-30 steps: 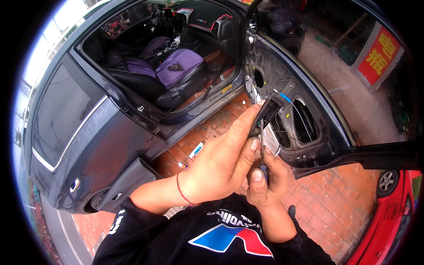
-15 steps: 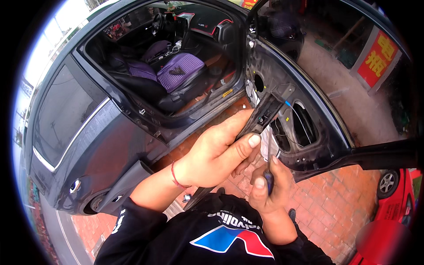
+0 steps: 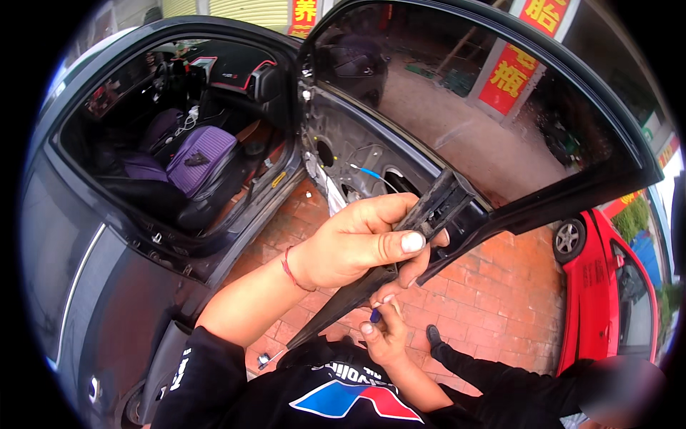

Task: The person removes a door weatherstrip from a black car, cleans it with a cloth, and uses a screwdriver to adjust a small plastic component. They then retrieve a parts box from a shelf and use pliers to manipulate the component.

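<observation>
My left hand (image 3: 364,239) is closed round a long black plastic trim strip (image 3: 336,306), its thumb pressed on the near face. The strip slants from a wider, hollow-looking upper end down to a narrow tip near my shirt. Below it, my right hand (image 3: 387,336) is closed on a screwdriver (image 3: 375,314), of which only a bit of the blue handle shows; its shaft cannot be made out. The right fingers are close under the strip, and whether they touch it is unclear. Beyond the strip stands a dark car door (image 3: 357,146), open, its inner metal panel bare.
Purple-striped seats (image 3: 204,157) show in the dark car at left. A blue-sleeved cable (image 3: 370,173) hangs at the door panel. A red car (image 3: 593,300) is parked at right on the brick paving (image 3: 471,307). At lower right another person's leg (image 3: 475,368) stretches in.
The view has swung right, so the car sits further left. My right hand has dropped lower with the screwdriver, away from the strip's upper end. The left hand keeps its hold on the strip.
</observation>
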Available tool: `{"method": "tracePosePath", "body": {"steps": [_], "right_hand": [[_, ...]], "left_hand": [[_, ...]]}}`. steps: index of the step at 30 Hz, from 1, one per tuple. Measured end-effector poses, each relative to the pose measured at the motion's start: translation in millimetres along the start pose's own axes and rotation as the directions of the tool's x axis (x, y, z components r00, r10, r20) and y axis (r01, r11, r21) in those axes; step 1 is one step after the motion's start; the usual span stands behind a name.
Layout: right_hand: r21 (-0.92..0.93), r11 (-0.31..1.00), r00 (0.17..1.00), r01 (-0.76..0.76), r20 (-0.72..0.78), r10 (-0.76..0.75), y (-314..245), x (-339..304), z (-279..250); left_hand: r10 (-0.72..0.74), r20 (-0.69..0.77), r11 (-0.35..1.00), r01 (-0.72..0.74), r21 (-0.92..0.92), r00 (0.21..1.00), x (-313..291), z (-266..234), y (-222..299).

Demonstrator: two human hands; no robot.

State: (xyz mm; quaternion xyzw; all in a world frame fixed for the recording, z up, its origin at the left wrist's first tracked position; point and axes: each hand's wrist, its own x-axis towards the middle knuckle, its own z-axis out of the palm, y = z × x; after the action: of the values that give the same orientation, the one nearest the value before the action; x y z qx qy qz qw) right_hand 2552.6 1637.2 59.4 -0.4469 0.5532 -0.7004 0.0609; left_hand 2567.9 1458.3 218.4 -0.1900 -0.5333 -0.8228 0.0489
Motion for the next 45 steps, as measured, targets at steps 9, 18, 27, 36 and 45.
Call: {"method": "tracePosePath", "body": {"steps": [9, 18, 27, 36, 45], "right_hand": [[0.138, 0.926, 0.818, -0.35, -0.436, 0.375, 5.8, -53.8, -35.0], [0.12, 0.92, 0.619, -0.373, -0.707, 0.343, -5.7, -85.3, -144.5], [-0.125, 0.909, 0.617, -0.397, -0.77, 0.164, 20.7, -115.2, -292.7], [-0.529, 0.743, 0.752, -0.411, -0.657, -0.052, 59.6, -72.9, -428.3], [-0.666, 0.653, 0.877, -0.359, -0.48, -0.007, 152.7, -0.8, -584.9]], "left_hand": [[0.115, 0.047, 0.993, -0.116, 0.017, 0.992, 59.2, 83.7, -57.3], [0.241, 0.025, 0.9, -0.233, 0.368, 0.97, 138.9, 163.8, -141.4], [0.148, -0.001, 0.948, -0.141, 0.284, 0.989, 230.2, 235.3, -212.4], [0.196, -0.093, 0.909, -0.146, 0.39, 0.976, 324.2, 208.1, -283.9], [0.406, -0.106, 0.779, -0.283, 0.559, 0.908, 429.6, 176.5, -361.2]]}}
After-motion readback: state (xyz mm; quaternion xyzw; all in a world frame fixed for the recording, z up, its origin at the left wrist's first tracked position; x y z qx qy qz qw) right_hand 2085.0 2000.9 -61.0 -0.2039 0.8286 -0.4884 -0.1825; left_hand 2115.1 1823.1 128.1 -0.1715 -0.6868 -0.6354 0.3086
